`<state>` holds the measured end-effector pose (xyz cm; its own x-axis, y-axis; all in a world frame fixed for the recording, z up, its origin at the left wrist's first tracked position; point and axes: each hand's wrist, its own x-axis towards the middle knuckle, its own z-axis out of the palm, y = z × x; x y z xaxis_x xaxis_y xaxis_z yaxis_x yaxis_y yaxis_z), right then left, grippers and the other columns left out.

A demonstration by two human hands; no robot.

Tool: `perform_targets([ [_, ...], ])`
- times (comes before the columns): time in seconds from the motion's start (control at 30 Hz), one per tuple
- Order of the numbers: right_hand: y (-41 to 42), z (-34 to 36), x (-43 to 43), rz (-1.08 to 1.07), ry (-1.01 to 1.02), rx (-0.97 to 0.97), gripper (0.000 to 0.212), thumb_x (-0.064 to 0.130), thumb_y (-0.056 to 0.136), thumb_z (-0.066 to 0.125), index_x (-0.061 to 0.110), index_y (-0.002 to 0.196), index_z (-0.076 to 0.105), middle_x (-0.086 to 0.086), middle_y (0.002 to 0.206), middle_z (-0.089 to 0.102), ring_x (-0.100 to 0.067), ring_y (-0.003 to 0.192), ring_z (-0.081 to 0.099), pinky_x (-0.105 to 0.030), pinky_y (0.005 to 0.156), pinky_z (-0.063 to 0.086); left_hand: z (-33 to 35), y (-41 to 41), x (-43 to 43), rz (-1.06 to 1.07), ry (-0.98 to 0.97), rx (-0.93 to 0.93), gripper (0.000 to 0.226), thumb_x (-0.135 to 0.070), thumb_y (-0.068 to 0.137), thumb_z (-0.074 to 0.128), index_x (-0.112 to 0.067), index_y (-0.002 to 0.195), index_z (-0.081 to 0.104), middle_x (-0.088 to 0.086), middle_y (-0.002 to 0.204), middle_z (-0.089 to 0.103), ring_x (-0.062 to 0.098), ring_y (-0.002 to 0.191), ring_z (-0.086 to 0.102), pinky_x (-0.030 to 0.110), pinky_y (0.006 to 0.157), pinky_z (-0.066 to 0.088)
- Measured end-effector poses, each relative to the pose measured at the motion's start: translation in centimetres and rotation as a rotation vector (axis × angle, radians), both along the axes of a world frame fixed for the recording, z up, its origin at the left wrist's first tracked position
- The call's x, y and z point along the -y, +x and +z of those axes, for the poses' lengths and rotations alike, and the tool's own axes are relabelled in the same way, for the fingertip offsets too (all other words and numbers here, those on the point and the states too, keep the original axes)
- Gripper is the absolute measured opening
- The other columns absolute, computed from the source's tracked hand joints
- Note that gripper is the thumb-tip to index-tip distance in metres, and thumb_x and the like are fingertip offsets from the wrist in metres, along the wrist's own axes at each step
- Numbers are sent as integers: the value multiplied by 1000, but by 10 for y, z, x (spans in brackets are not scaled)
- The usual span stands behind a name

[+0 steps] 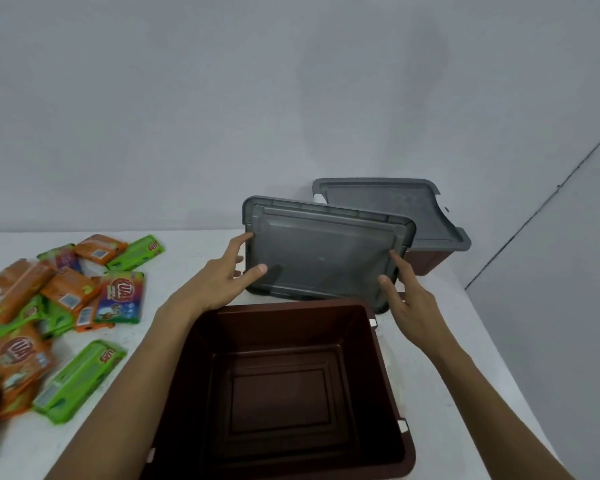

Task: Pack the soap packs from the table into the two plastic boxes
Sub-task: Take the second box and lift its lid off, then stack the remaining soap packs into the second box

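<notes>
Wall: a plain grey wall filled the upper half of your view, behind the desk.
Desk: a white desk ran from left to right below you and carried everything named here.
Near box: a dark brown plastic box stood right in front of you, between your forearms. It was open at the top, and its bare ribbed floor showed with nothing in it.
Held lid: a grey rectangular lid hung tilted just past the far rim of the near box, its far edge raised and its flat face turned toward you.
Far box: a second brown box sat at the back right, partly hidden behind the held lid.
Far lid: a grey lid of the same kind lay on top of the far box.
Soap packs: a loose heap of orange, green and multicoloured packs lay on the desk at your left, well apart from both boxes. None was in a box.
Green pack: one green pack lay at the near edge of the heap.
Left hand: its grip held the left edge of the held lid, thumb laid on the face.
Right hand: its grip held the lid's right edge, thumb and forefinger against the rim.
</notes>
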<state>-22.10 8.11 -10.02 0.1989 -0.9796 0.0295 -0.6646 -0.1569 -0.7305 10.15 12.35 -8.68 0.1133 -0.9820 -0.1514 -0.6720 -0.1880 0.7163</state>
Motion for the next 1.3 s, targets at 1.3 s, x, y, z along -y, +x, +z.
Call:
perform_targets([
  [1.3,122,17,-78,395,-385,-255,44,35,95,54,12,132,56,-14,134,53,-33,124,48,-38,103,38,-40,64,-178,363,-184,141,44,-42,95,53,-24,134,54,-4,132,56,14,119,53,32,97,42],
])
